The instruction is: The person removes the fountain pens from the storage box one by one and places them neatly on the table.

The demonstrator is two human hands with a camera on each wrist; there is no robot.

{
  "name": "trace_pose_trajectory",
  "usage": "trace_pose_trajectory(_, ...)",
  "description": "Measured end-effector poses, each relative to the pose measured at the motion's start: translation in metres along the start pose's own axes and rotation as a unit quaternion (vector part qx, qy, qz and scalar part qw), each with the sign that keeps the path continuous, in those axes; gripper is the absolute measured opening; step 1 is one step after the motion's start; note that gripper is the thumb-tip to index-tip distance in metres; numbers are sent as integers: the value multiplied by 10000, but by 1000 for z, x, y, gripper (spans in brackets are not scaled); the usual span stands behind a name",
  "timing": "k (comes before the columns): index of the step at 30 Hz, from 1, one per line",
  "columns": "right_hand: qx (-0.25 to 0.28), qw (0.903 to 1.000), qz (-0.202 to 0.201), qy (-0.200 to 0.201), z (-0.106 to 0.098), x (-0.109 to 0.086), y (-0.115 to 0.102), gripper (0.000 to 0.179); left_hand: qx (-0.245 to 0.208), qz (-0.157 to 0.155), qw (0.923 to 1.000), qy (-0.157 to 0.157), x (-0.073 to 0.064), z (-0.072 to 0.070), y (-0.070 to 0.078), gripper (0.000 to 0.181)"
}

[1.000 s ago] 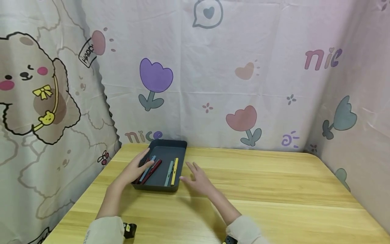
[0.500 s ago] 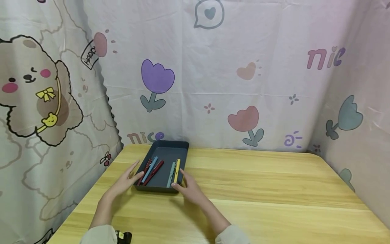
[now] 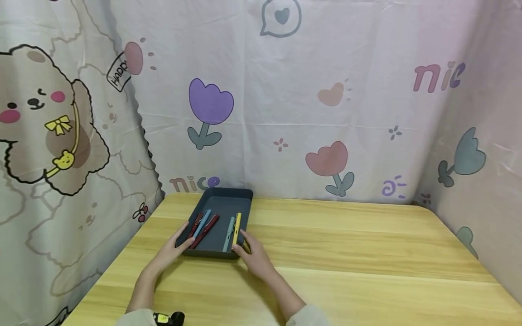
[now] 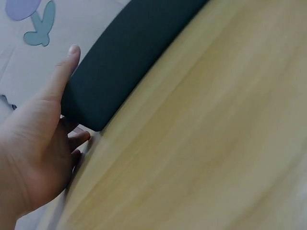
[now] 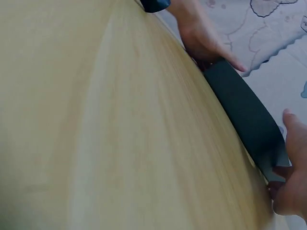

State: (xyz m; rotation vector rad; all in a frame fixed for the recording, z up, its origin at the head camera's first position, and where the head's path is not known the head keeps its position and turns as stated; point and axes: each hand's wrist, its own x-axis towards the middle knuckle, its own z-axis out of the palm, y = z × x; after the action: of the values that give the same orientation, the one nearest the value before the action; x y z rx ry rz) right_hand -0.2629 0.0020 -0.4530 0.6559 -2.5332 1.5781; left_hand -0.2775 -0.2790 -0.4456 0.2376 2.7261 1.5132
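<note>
A dark grey tray (image 3: 223,204) stands on the table with several pens in it. At its left lie a dark red pen (image 3: 195,224), a blue pen (image 3: 202,222) and another dark red pen (image 3: 205,231); at its right, a teal pen (image 3: 229,234) and a yellow pen (image 3: 236,229). My left hand (image 3: 168,253) grips the near left corner, thumb over the rim; in the left wrist view its fingers curl beneath the tray wall (image 4: 112,72). My right hand (image 3: 256,260) holds the near right side, thumb at the rim and fingers outside, partly hidden.
The wooden table (image 3: 346,244) extends right and toward me. A printed curtain (image 3: 269,90) hangs behind the tray, another cloth at the left. On my left wrist sits a small black device (image 3: 176,318).
Both hands have come down onto the tray's near sides: the left drew back from above the pens, the right moved left to the rim. The tray looks almost unmoved.
</note>
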Motion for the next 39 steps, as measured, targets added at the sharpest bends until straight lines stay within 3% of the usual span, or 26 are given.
trace_pose_trajectory(8,-87,9999,16,84,3,-1,-2,61,33,-39,9997,238,-1,1,-3,76)
trace_pose_trajectory(15,-20,9999,92,50,0,-5,0,62,100,36,9996,249,-4,5,0,77)
trace_pose_trajectory(27,52,10000,69,47,-8,-12,5,62,62,239,9982,547,-6,21,3,76)
trace_pose_trajectory(39,55,10000,7,-10,-22,-22,12,62,-17,153,9981,600,-13,39,14,75)
